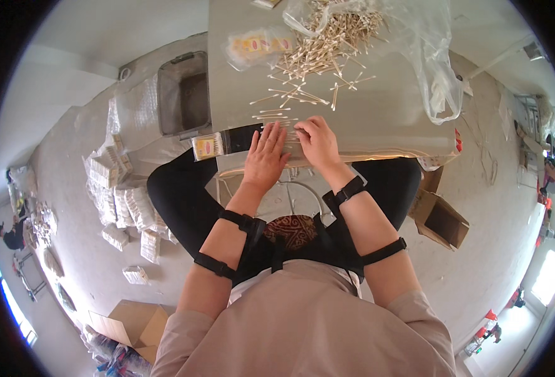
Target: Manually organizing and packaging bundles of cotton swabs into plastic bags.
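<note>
The far cotton sticks are tan with white tips. The table is grey. The near left pack is yellow and white. The near shirt is pinky brown. A red patch has pale swirls.

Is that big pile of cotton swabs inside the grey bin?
No, the pile of cotton swabs is on the table, and the grey bin is left of it.

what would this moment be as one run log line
left hand: palm down by black strip | right hand: curled near loose swabs | table: swab pile
</note>
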`<control>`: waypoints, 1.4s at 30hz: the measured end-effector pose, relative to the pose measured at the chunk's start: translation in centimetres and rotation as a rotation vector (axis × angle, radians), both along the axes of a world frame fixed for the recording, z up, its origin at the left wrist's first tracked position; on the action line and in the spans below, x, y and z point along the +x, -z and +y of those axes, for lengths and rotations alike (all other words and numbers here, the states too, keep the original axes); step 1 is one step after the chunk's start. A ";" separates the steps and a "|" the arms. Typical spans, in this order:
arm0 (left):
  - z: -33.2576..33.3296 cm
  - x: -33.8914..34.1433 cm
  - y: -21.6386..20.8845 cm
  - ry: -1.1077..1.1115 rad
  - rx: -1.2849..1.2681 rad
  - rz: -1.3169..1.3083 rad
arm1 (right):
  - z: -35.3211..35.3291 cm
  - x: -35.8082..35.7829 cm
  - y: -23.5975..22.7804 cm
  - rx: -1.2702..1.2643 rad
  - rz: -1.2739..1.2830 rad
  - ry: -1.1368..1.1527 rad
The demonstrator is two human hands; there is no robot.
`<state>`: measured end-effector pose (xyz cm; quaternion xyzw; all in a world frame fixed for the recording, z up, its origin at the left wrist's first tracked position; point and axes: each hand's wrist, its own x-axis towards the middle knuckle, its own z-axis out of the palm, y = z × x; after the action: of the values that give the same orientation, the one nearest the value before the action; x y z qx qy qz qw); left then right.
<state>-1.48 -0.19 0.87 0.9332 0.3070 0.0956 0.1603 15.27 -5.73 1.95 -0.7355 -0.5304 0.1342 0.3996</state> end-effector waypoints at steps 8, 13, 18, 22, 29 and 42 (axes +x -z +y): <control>-0.3 -0.6 -0.2 0.061 0.040 0.083 | 0.8 0.7 0.1 -0.116 -0.004 -0.054; -0.6 -0.4 -0.2 0.044 0.040 0.099 | 0.5 0.6 0.3 -0.041 -0.020 -0.039; -0.7 0.1 0.0 0.012 0.008 0.054 | -1.4 0.4 0.5 -0.043 0.032 0.032; -0.5 -0.4 0.2 -0.094 0.012 -0.008 | -2.7 0.0 0.1 -0.063 -0.221 0.003; -0.1 -0.3 0.4 -0.194 0.003 -0.021 | -2.2 -1.5 -0.4 -0.233 -0.403 -0.136; 2.0 0.4 0.4 -0.281 -0.006 -0.100 | 0.5 -2.8 0.2 -0.186 -0.412 -0.139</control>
<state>-1.09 1.81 0.49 0.8746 0.4267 0.1624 0.1634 12.44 -5.20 1.74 -0.7428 -0.6354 0.0565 0.2032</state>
